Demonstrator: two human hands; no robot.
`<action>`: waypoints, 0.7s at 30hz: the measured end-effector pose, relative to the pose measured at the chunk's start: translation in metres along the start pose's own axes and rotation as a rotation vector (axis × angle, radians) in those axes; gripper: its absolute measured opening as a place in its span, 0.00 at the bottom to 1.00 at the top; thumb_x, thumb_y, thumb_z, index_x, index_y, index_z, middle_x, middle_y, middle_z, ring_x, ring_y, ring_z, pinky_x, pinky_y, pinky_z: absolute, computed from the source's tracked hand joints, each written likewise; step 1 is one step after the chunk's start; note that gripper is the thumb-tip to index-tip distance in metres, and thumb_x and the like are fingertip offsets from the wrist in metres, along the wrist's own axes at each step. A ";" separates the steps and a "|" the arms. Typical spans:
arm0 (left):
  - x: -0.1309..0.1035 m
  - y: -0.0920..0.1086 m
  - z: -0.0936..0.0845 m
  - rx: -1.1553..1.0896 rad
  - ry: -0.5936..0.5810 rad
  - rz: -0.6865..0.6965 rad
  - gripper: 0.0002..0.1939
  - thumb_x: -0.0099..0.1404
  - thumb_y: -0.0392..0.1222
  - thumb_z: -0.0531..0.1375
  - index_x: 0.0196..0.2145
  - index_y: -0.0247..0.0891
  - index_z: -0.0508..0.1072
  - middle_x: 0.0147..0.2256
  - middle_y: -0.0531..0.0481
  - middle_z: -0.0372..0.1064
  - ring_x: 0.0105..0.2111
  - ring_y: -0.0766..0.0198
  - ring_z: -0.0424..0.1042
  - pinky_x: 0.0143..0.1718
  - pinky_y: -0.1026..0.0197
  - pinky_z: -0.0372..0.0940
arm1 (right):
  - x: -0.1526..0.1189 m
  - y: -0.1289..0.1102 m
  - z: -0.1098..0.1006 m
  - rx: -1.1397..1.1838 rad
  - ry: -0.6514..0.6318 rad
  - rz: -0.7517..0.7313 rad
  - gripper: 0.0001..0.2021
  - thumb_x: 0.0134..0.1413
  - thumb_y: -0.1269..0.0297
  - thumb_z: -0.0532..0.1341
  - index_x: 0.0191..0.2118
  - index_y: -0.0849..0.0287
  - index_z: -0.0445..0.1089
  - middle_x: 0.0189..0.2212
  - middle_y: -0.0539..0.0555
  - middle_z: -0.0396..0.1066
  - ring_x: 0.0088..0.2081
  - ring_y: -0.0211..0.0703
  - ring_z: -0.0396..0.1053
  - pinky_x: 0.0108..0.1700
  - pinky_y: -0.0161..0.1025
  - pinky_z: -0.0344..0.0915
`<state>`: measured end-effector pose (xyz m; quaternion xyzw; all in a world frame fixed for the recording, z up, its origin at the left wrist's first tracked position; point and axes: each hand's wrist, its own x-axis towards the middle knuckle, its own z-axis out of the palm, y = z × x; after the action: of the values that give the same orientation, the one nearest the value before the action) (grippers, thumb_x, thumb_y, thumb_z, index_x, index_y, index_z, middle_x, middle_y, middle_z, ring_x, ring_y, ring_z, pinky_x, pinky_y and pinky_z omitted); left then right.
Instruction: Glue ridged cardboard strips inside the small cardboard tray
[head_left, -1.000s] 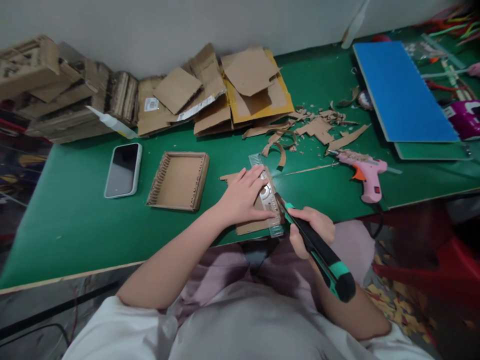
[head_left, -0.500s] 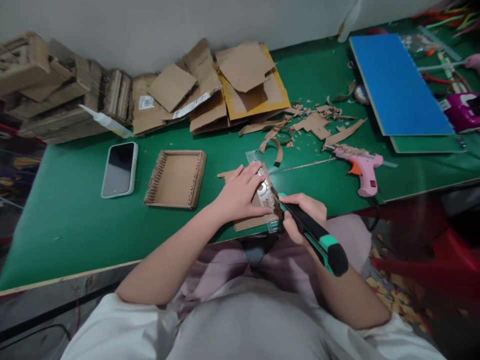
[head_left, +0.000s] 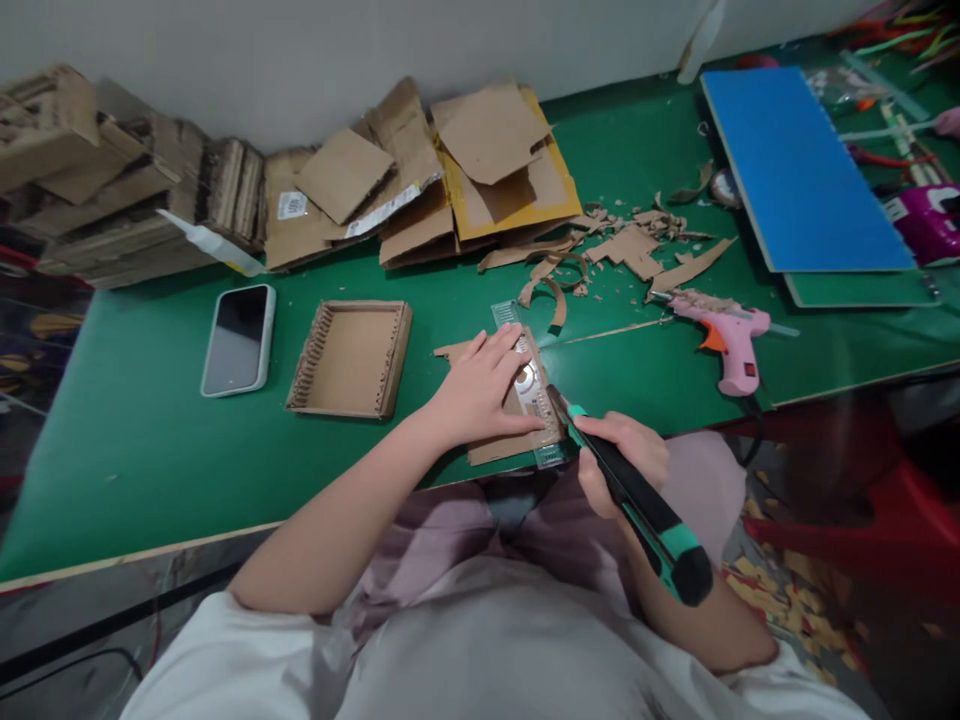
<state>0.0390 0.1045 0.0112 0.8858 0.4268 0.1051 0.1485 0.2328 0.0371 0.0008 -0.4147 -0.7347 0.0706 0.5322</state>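
Note:
My left hand [head_left: 484,390] lies flat with its fingers spread, pressing a clear ruler [head_left: 550,455] onto a piece of cardboard [head_left: 499,447] at the table's front edge. My right hand [head_left: 626,455] is wrapped round a black and green utility knife [head_left: 637,485]. The knife's blade points up and left, near the right edge of the ruler and cardboard; whether it touches them is hard to tell. A shallow square cardboard tray [head_left: 356,360] sits to the left of my left hand.
Left of the tray lies a phone [head_left: 238,340]. Behind are a glue bottle [head_left: 214,245], stacked cardboard [head_left: 135,190] and cardboard scraps [head_left: 630,245]. A pink glue gun [head_left: 735,345] and a blue board [head_left: 806,170] lie to the right.
My right hand and the knife have moved a little right and toward my body. The left hand, ruler and cardboard look almost unmoved.

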 end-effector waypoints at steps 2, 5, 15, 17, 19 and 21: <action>0.000 0.000 0.000 -0.007 0.001 0.000 0.40 0.50 0.66 0.58 0.50 0.33 0.60 0.61 0.31 0.45 0.62 0.47 0.43 0.60 0.42 0.40 | 0.002 0.001 0.001 0.012 -0.009 -0.046 0.15 0.40 0.73 0.57 0.39 0.63 0.68 0.23 0.54 0.69 0.21 0.39 0.63 0.23 0.38 0.62; 0.000 0.000 0.000 -0.027 -0.004 -0.005 0.40 0.50 0.66 0.58 0.50 0.33 0.60 0.61 0.31 0.44 0.62 0.47 0.42 0.60 0.42 0.40 | 0.005 0.001 0.002 0.019 -0.056 -0.088 0.15 0.39 0.73 0.57 0.38 0.64 0.68 0.21 0.54 0.68 0.20 0.38 0.60 0.21 0.37 0.60; 0.000 0.000 0.000 -0.010 -0.003 -0.001 0.40 0.51 0.66 0.57 0.51 0.33 0.59 0.61 0.32 0.44 0.62 0.47 0.42 0.60 0.41 0.40 | 0.016 0.000 -0.001 0.075 -0.170 0.050 0.12 0.42 0.73 0.56 0.37 0.61 0.68 0.24 0.51 0.68 0.24 0.37 0.64 0.26 0.36 0.64; 0.000 0.000 0.000 -0.011 -0.001 -0.004 0.40 0.50 0.65 0.58 0.51 0.33 0.59 0.61 0.32 0.44 0.62 0.47 0.42 0.60 0.41 0.40 | 0.012 0.001 -0.004 0.074 -0.092 0.072 0.12 0.43 0.72 0.57 0.38 0.60 0.69 0.26 0.51 0.69 0.25 0.37 0.65 0.27 0.36 0.64; 0.000 0.000 0.000 -0.009 -0.008 -0.008 0.40 0.50 0.65 0.58 0.51 0.33 0.59 0.61 0.32 0.44 0.62 0.46 0.42 0.60 0.42 0.41 | 0.007 0.002 -0.007 0.065 0.014 0.075 0.12 0.44 0.71 0.57 0.38 0.59 0.70 0.25 0.50 0.69 0.24 0.37 0.65 0.25 0.35 0.63; 0.000 0.000 0.000 -0.006 -0.018 -0.010 0.40 0.49 0.65 0.58 0.51 0.33 0.59 0.61 0.32 0.44 0.62 0.46 0.42 0.60 0.42 0.40 | 0.001 0.001 -0.010 0.061 0.072 0.080 0.11 0.44 0.70 0.57 0.37 0.59 0.70 0.24 0.50 0.69 0.23 0.38 0.65 0.23 0.35 0.61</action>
<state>0.0392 0.1045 0.0116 0.8842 0.4295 0.0979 0.1554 0.2416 0.0352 0.0053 -0.4294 -0.6953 0.0992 0.5677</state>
